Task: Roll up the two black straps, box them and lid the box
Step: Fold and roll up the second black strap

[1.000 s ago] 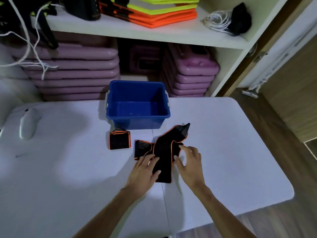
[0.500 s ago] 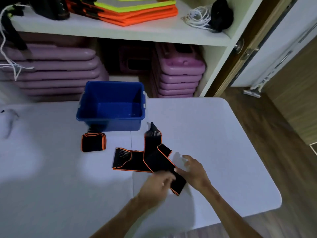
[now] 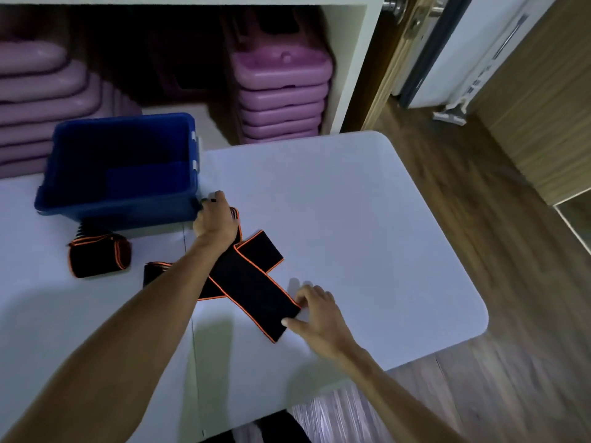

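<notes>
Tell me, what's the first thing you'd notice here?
A long black strap with orange edging sprawls unrolled across the middle of the white table, with the left hand gripping its far end and the right hand at its near end. At the table's back left stands an open blue plastic box, with an already rolled black strap in front.

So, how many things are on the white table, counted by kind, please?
Rolled black strap: 1
Unrolled black strap: 1, with the left hand gripping its far end and the right hand at its near end
Blue box: 1
Total on the table: 3
</notes>
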Tool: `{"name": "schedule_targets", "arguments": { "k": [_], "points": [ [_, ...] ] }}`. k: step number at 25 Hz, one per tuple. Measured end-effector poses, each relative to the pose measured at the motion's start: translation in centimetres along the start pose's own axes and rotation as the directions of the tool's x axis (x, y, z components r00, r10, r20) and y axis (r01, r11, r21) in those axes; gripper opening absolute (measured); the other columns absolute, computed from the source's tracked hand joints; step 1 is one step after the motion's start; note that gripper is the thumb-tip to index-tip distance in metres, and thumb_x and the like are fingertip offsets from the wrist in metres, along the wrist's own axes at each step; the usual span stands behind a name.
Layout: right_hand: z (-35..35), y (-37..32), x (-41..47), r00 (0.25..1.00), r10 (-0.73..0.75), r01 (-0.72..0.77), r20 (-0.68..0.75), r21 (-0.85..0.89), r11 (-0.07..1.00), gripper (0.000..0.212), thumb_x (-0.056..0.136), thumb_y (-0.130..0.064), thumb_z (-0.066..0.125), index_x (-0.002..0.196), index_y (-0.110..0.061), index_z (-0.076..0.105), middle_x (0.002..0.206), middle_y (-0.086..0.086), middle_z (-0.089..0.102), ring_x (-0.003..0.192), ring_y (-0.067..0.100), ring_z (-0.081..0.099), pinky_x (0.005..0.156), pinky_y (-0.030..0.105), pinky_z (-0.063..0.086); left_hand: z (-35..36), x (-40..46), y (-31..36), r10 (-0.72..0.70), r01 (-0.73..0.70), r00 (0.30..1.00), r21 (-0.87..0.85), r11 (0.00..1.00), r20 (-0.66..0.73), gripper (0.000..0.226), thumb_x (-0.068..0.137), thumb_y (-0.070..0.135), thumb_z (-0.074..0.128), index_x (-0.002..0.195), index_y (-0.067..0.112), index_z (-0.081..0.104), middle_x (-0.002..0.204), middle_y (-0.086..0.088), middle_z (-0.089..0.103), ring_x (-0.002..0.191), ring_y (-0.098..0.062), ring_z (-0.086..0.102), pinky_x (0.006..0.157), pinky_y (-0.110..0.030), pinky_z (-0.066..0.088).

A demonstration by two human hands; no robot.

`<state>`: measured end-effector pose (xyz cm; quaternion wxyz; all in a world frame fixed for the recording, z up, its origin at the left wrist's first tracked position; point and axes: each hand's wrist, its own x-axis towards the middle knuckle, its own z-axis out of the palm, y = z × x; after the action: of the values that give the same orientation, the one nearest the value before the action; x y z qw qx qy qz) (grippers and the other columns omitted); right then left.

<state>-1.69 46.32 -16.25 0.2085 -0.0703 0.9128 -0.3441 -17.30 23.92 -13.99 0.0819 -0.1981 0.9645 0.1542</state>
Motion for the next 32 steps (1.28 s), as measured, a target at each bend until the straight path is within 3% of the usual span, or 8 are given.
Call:
{"name": "schedule_targets", "arguments": {
  "k": [4,7,11,16,19,21,23,32],
  "points": [
    [-1.2,0.4,-0.9,0.993,-0.108,0.114,-0.048,0.155,0.981,0.024,0.084,-0.022,0.065,0.087,-0.033,0.045,0.095,-0.014,0.053,0.092,0.009,0.051,0.075,0.019,0.038,-0.8,-1.9,-1.6,-0.08,-0.006,0.984,-0.481,0.877,-0.158,0.025,0.083,0.005,0.061,0.107,0.014,0.059,0.111,-0.01,0.065,0.102,-0.032,0.062,0.077,-0.036,0.045],
    [-1.7,0.2,-1.8,0.907,-0.382,0.375,-0.178,-0.071,0.924,0.015,0.089,-0.007,0.058,0.087,-0.021,0.051,0.1,-0.01,0.057,0.093,0.014,0.052,0.077,0.023,0.043,-3.6,-5.9,-6.7,-0.149,-0.013,0.986,-0.921,0.388,-0.077,0.028,0.079,0.003,0.07,0.094,0.025,0.062,0.105,-0.009,0.068,0.091,-0.022,0.067,0.079,-0.034,0.055],
    [0.7,0.0,-1.6,0.739,-0.673,0.597,-0.04,-0.426,0.68,0.019,0.077,-0.001,0.063,0.078,-0.017,0.053,0.106,0.0,0.06,0.098,0.021,0.05,0.075,0.027,0.045,-6.2,-12.0,-17.5,-0.109,0.072,0.991,-0.992,-0.1,0.083,0.038,0.085,-0.013,0.046,0.093,0.022,0.058,0.103,-0.003,0.067,0.086,-0.016,0.069,0.085,-0.032,0.056],
    [4.9,-1.7,-0.3,0.648,-0.716,0.738,0.258,-0.446,0.507,0.023,0.08,-0.007,0.071,0.077,-0.022,0.054,0.102,-0.003,0.056,0.097,0.016,0.047,0.079,0.025,0.038,-5.2,-17.1,-27.5,-0.207,0.229,0.941,-0.953,-0.2,0.269,0.034,0.092,-0.004,0.039,0.094,0.024,0.059,0.094,-0.002,0.071,0.081,-0.021,0.072,0.076,-0.037,0.06],
    [5.7,-3.3,-0.3,0.628,-0.707,0.774,0.326,-0.364,0.519,0.018,0.081,-0.01,0.065,0.088,-0.023,0.054,0.106,-0.003,0.052,0.104,0.017,0.046,0.083,0.027,0.039,-4.6,-18.2,-30.2,-0.386,0.272,0.897,-0.957,0.099,0.215,0.012,0.093,0.028,0.058,0.104,0.025,0.056,0.097,0.002,0.065,0.076,-0.018,0.067,0.068,-0.038,0.058],
    [5.4,-3.6,-0.4,0.663,-0.672,0.748,0.329,-0.301,0.591,0.02,0.084,-0.023,0.065,0.101,-0.022,0.055,0.114,-0.003,0.052,0.11,0.018,0.046,0.087,0.03,0.042,-3.6,-17.9,-31.3,-0.485,0.299,0.873,-0.836,0.459,0.046,0.039,0.084,0.025,0.072,0.116,0.023,0.05,0.112,-0.001,0.057,0.08,-0.022,0.063,0.071,-0.037,0.053],
    [5.3,-3.7,0.0,0.693,-0.632,0.721,0.347,-0.327,0.611,0.041,0.085,-0.042,0.065,0.121,-0.026,0.054,0.13,-0.001,0.05,0.123,0.021,0.044,0.098,0.033,0.041,-2.9,-17.4,-31.9,-0.487,0.297,0.869,-0.692,0.657,-0.09,0.046,0.082,0.013,0.071,0.123,0.018,0.05,0.122,-0.011,0.05,0.08,-0.029,0.061,0.078,-0.036,0.048],
    [8.2,-6.3,0.6,0.67,-0.66,0.741,0.34,-0.352,0.571,0.042,0.093,-0.042,0.058,0.133,-0.032,0.053,0.141,0.003,0.044,0.127,0.024,0.042,0.098,0.038,0.044,-5.0,-14.8,-34.3,-0.573,0.365,0.725,-0.492,0.791,-0.383,0.03,0.087,0.017,0.06,0.116,0.009,0.056,0.118,-0.024,0.051,0.105,-0.043,0.051,0.096,-0.043,0.038]
  ]
}}
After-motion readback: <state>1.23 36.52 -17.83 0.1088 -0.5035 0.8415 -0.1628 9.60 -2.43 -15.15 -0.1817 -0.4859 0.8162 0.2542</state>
